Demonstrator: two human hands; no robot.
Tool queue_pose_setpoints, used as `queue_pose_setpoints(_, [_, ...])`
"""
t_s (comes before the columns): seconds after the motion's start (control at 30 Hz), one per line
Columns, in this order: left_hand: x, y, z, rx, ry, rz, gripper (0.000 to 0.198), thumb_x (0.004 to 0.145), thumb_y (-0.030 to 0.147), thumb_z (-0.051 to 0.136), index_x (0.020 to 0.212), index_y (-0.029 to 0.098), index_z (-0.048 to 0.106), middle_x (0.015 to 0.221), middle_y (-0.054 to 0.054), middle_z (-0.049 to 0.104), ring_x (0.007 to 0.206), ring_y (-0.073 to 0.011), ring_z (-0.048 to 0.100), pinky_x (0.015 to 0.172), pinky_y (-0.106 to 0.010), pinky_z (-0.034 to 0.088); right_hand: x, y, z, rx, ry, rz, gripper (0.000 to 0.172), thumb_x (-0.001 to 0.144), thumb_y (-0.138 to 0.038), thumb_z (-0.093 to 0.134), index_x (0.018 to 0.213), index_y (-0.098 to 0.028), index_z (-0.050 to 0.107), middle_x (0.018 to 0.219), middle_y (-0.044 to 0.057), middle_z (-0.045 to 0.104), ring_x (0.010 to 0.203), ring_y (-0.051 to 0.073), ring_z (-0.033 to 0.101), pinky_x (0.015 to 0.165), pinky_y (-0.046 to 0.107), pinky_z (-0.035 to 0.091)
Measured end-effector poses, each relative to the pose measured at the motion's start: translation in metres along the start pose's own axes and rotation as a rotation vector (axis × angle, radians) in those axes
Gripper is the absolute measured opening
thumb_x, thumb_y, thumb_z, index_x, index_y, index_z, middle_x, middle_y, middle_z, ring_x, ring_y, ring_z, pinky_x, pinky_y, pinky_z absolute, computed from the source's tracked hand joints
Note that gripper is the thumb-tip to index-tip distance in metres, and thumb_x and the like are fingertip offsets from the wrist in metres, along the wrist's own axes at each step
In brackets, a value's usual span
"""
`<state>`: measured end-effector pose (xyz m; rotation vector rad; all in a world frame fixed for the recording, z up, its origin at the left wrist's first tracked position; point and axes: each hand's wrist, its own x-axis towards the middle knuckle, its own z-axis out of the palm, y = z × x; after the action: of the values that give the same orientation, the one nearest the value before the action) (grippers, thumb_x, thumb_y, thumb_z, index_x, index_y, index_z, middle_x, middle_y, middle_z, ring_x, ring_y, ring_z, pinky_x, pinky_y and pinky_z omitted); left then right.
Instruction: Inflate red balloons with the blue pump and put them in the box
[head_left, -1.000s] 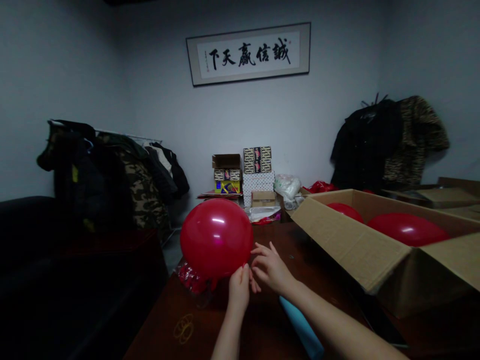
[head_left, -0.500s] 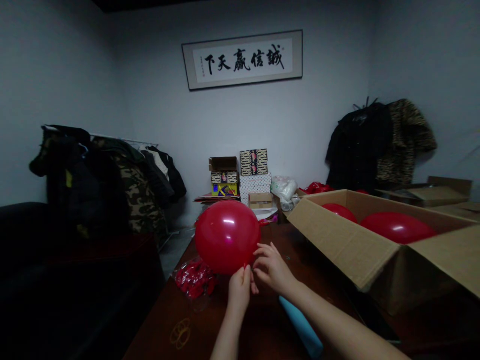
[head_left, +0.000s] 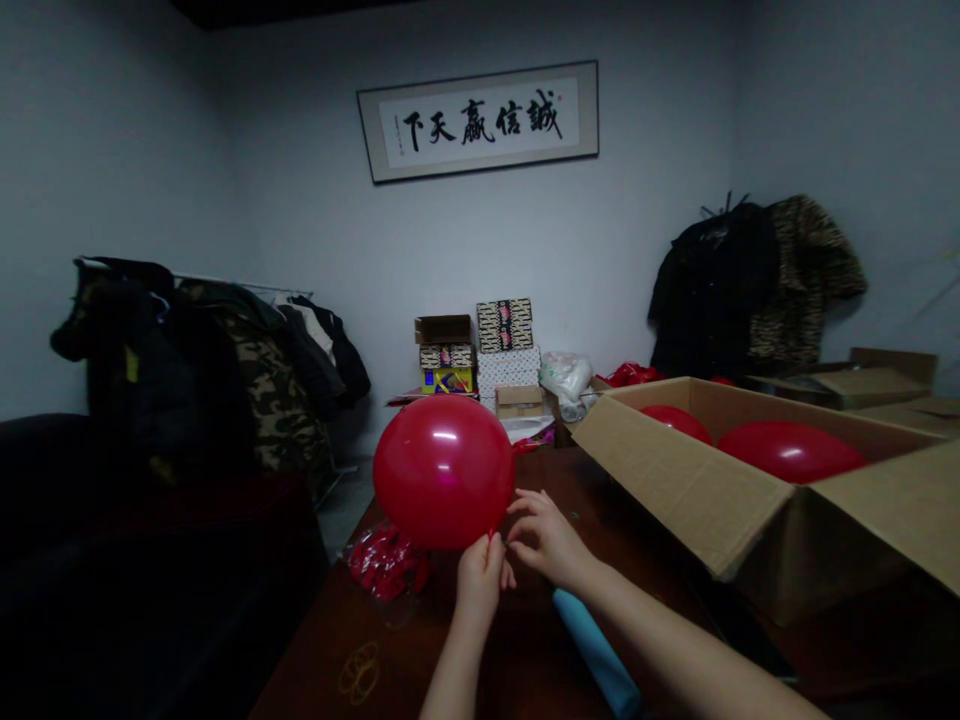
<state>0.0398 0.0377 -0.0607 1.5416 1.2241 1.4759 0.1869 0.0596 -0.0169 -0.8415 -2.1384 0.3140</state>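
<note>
An inflated red balloon (head_left: 444, 470) stands above the table with its neck pointing down toward me. My left hand (head_left: 480, 580) is closed in a pinch on the balloon's neck. Just right of the neck is my right hand (head_left: 551, 540), thumb and forefinger drawn together, other fingers curved and apart. A tiny greenish bit shows at its fingertips, too small to name. Under my right forearm lies a blue tube-shaped object (head_left: 596, 650), partly hidden. A clear plastic bag of uninflated red balloons (head_left: 386, 565) rests on the table behind and left of my left hand.
An open cardboard box (head_left: 686, 480) holding red balloons (head_left: 791, 452) stands on the right. Several small boxes (head_left: 506, 370) and a white plastic bag (head_left: 568, 378) are at the far end. Gold loops (head_left: 360, 673) show on the brown table (head_left: 420, 660). Coats hang on both sides.
The balloon has shifted slightly left and looks a little larger or nearer. My left hand keeps its pinch on the neck; my right hand stays beside it. The view has moved slightly.
</note>
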Motion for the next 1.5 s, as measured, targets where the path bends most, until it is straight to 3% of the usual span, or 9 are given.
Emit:
queue_pose_setpoints(0.27, [0.002,0.006,-0.001,-0.102,0.001,-0.021,0.039,0.082,0.051,0.039,0.058,0.021,0.043,0.033,0.008,0.037,0.034,-0.0115,0.046,0.049,-0.025,0.038,0.005,0.001,0.001,0.037,0.063,0.070,0.005,0.072,-0.026,0.062,0.070,-0.026,0.066,0.104,0.002,0.060,0.117,0.023,0.043,0.104,0.051,0.017])
queue_pose_setpoints(0.47, [0.004,0.002,0.003,-0.138,-0.089,-0.042,0.041,0.081,0.056,0.039,0.060,0.021,0.041,0.033,0.009,0.035,0.031,-0.0111,0.043,0.040,-0.023,0.031,0.006,-0.002,0.002,0.041,0.068,0.109,0.005,0.072,-0.027,0.061,0.070,-0.026,0.066,0.103,0.003,0.060,0.114,0.024,0.045,0.102,0.052,0.019])
queue_pose_setpoints(0.67, [0.002,0.008,0.002,-0.165,-0.097,-0.074,0.042,0.079,0.059,0.040,0.059,0.022,0.038,0.032,0.010,0.032,0.030,-0.0107,0.041,0.038,-0.023,0.029,0.007,-0.006,0.001,0.034,0.068,0.074,0.005,0.074,-0.026,0.060,0.074,-0.027,0.065,0.113,0.001,0.056,0.123,0.022,0.037,0.106,0.051,0.009])
queue_pose_setpoints(0.87, [0.001,0.020,-0.006,-0.227,-0.131,-0.066,0.042,0.080,0.059,0.039,0.059,0.022,0.034,0.034,0.010,0.033,0.032,-0.0108,0.045,0.045,-0.024,0.035,0.007,-0.004,0.003,0.038,0.050,0.055,0.005,0.073,-0.025,0.058,0.073,-0.024,0.063,0.113,0.003,0.057,0.123,0.023,0.039,0.105,0.055,0.011])
queue_pose_setpoints(1.03, [0.002,0.020,-0.009,-0.174,-0.156,-0.067,0.042,0.079,0.059,0.040,0.059,0.022,0.035,0.033,0.009,0.035,0.033,-0.0115,0.046,0.047,-0.025,0.036,0.008,-0.005,0.003,0.014,0.070,0.057,0.003,0.071,-0.025,0.060,0.070,-0.025,0.063,0.108,0.002,0.058,0.122,0.023,0.039,0.105,0.054,0.008])
queue_pose_setpoints(1.37, [0.003,0.018,-0.009,-0.089,-0.162,-0.041,0.040,0.078,0.057,0.042,0.061,0.021,0.044,0.033,0.010,0.033,0.030,-0.0101,0.040,0.039,-0.023,0.029,0.009,-0.008,0.002,0.069,0.049,0.103,0.003,0.069,-0.026,0.062,0.068,-0.027,0.065,0.108,0.001,0.058,0.122,0.024,0.038,0.105,0.055,0.007])
queue_pose_setpoints(1.5, [0.003,0.015,-0.009,-0.104,-0.155,-0.048,0.040,0.078,0.057,0.041,0.062,0.021,0.044,0.032,0.010,0.032,0.030,-0.0097,0.038,0.039,-0.023,0.028,0.008,-0.004,0.007,0.190,0.095,0.158,0.003,0.068,-0.026,0.063,0.068,-0.025,0.065,0.104,0.003,0.058,0.114,0.023,0.044,0.103,0.047,0.022])
